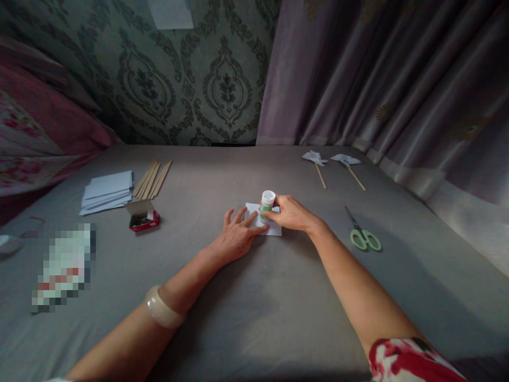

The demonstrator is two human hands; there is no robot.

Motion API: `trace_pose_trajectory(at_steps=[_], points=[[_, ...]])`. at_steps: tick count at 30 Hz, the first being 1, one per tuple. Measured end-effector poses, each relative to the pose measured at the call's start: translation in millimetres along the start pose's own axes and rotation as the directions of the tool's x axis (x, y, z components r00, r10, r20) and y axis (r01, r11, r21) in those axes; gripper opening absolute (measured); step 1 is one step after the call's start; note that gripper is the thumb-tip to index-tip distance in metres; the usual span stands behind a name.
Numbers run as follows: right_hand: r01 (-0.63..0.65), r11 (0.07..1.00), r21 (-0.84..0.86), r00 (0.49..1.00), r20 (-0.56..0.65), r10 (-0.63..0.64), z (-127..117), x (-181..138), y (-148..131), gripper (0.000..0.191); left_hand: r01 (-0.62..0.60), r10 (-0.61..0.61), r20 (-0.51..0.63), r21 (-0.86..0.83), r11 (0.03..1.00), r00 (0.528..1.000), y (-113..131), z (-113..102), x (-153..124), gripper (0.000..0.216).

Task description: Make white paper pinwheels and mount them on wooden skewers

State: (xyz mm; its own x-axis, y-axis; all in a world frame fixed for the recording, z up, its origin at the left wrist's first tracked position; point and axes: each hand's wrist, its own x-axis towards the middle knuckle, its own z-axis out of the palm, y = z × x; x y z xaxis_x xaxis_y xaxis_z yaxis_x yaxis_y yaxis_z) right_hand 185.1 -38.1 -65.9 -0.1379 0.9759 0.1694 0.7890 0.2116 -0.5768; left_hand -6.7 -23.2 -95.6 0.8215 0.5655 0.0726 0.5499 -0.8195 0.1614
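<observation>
A small white sheet of paper (274, 229) lies on the grey cloth in front of me. My left hand (240, 233) rests on its left part with the fingers spread, pressing it flat. In my right hand (292, 212) is a white and green glue stick (268, 203), held upright over the paper between thumb and fingers. Its lower end meets or nearly meets the sheet; the contact is hidden by my fingers.
Left are stacked white paper (107, 191), several wooden sticks (152, 179), an open red box (143, 217) with small contents, and a blurred-out object (66, 268). Right are green-handled scissors (363, 236) and two paper pinwheels (315, 158) on sticks. A patterned wall and curtains stand behind.
</observation>
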Motion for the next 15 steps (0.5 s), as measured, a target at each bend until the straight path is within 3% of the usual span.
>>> trace_pose_trajectory(at_steps=[15], points=[[-0.046,0.999,0.028,0.999,-0.011,0.046,-0.5,-2.7,2.0,0.023,0.022,-0.022,0.016,-0.027,0.999,1.000,2.0,1.4,-2.1,0.045]])
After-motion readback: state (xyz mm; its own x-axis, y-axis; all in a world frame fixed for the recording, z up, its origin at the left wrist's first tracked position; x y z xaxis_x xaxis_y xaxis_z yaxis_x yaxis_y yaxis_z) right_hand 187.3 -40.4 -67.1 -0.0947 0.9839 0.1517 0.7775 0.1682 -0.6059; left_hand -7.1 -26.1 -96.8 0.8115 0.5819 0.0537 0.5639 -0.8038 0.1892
